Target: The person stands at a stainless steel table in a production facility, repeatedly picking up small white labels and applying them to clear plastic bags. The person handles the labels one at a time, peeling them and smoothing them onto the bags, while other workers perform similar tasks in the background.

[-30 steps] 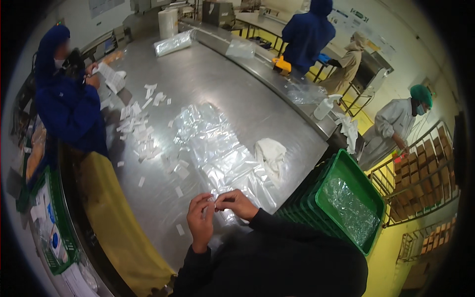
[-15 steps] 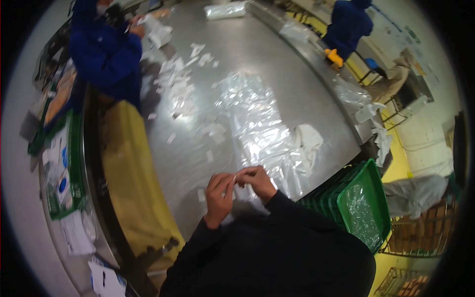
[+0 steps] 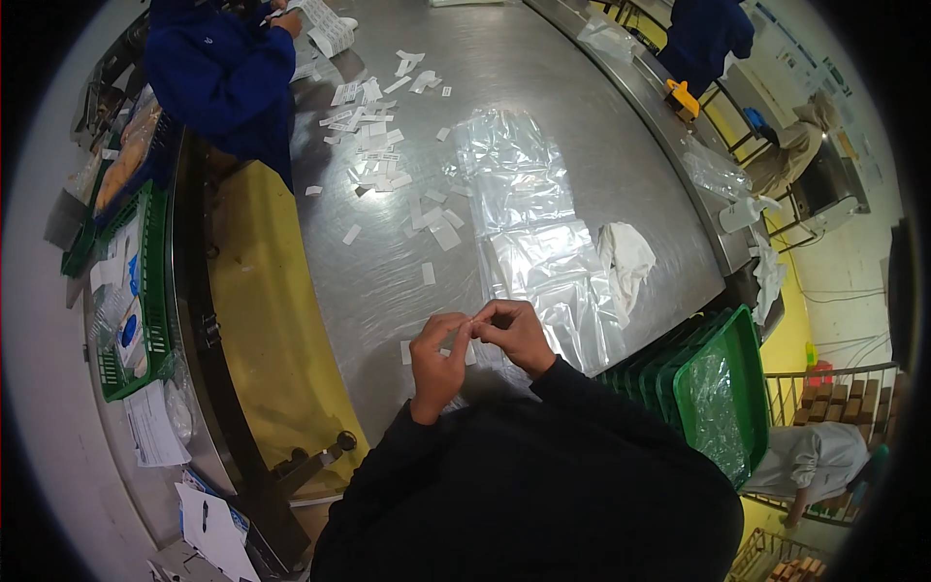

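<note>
Over the near end of the metal table (image 3: 621, 145), my left hand (image 3: 436, 364) and my right hand (image 3: 519, 338) meet at the fingertips. Both are closed in a pinch. Whatever sits between them is too small or too hidden to name. Just beyond my right hand lie flat clear plastic bags (image 3: 543, 254), overlapping in a long shiny stack. Small white paper labels (image 3: 444, 235) are scattered on the metal to their left, and a few lie partly under my hands. A crumpled white cloth (image 3: 628, 260) rests against the bags' right side.
Stacked green crates (image 3: 722, 388) stand at my right, plastic film inside the top one. A person in blue (image 3: 218, 78) at the far left holds a printed sheet (image 3: 325, 27). Another person in grey (image 3: 815, 458) bends by a rack at right. A spray bottle (image 3: 745, 213) stands on the right-hand ledge.
My fingertips stay pinched together, and the whole view has shifted slightly. At right, the person in grey appears lower, bent nearer the rack.
</note>
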The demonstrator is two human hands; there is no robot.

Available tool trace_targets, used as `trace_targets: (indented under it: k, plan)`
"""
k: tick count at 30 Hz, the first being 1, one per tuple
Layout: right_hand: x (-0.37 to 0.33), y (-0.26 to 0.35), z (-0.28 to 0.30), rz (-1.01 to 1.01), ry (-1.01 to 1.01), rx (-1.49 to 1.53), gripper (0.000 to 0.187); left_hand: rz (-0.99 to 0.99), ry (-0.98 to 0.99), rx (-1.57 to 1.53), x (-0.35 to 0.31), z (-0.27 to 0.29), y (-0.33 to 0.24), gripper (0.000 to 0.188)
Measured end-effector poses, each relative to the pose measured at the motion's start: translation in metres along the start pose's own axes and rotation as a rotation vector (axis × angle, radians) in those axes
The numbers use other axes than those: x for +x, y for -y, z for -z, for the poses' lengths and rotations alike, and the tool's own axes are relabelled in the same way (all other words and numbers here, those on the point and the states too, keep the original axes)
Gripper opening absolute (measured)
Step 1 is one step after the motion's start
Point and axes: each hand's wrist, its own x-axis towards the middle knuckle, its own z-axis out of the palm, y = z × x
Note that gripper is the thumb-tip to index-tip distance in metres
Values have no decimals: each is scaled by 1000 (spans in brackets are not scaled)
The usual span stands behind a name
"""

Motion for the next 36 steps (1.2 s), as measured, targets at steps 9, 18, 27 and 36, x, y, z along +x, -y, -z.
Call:
trace_targets:
  k: [9, 18, 27, 36]
  plan:
    - [10, -78, 6, -197, 58, -468, 14, 247, -548, 49, 9, 74, 24, 12]
    - [9, 1, 17, -91, 9, -111, 20, -17, -133, -122, -9, 29, 1, 16]
    - [-28, 38, 38, 225, 50, -525, 34, -171, 310, 129, -7, -16, 11, 32]
    - [-51, -24, 81, 102, -25, -781, 12, 161, 554, 384, -12, -43, 14, 35]
